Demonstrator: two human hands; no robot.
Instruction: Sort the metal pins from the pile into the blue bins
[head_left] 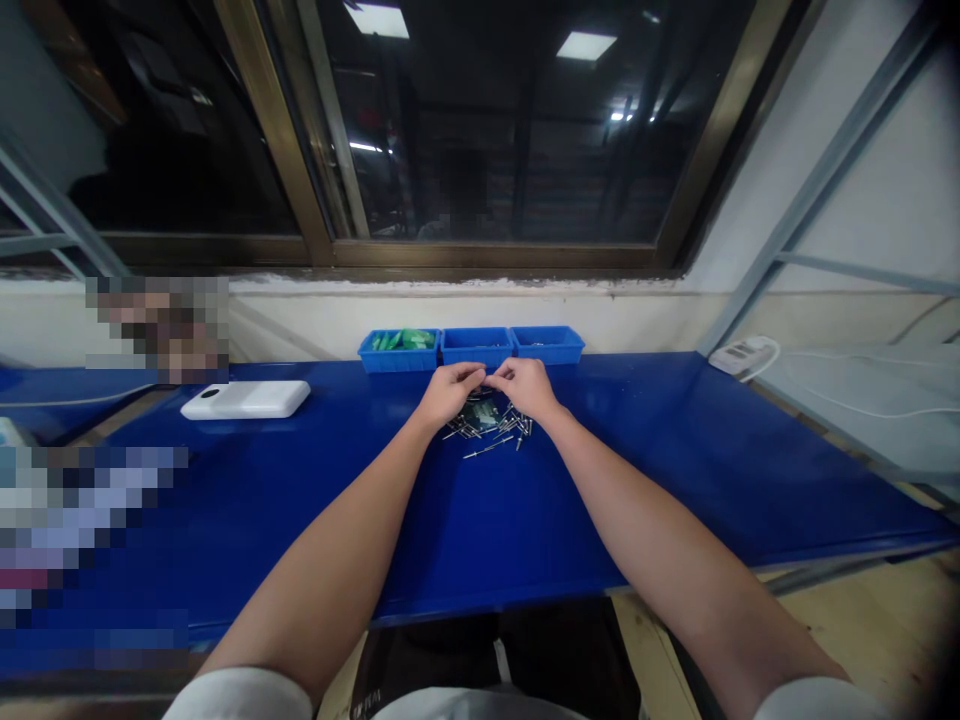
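- Hands meeting over pile of metal pins (491, 428): left hand (448, 390) and right hand (527, 385) fingertips pinched together, seemingly on something too small to make out.
- Pile loose on blue table (637, 470), most pins apparently unsorted.
- At 12 o'clock, three blue bins (471, 347): left one holding green pieces, others looking nearly bare.

Bare blue table (645, 480) lies open on both sides of the forearms and along the near edge, wide enough for a hand to pass either way. Straight ahead, a heap of small metal pins (491, 425) lies on the table under the left hand (448, 390) and right hand (527, 385). Behind it, three blue plastic bins (472, 347) in a row close off the wall side. To the left, well apart, lies a flat white rectangular device (246, 399); far right, a white power strip (742, 353).
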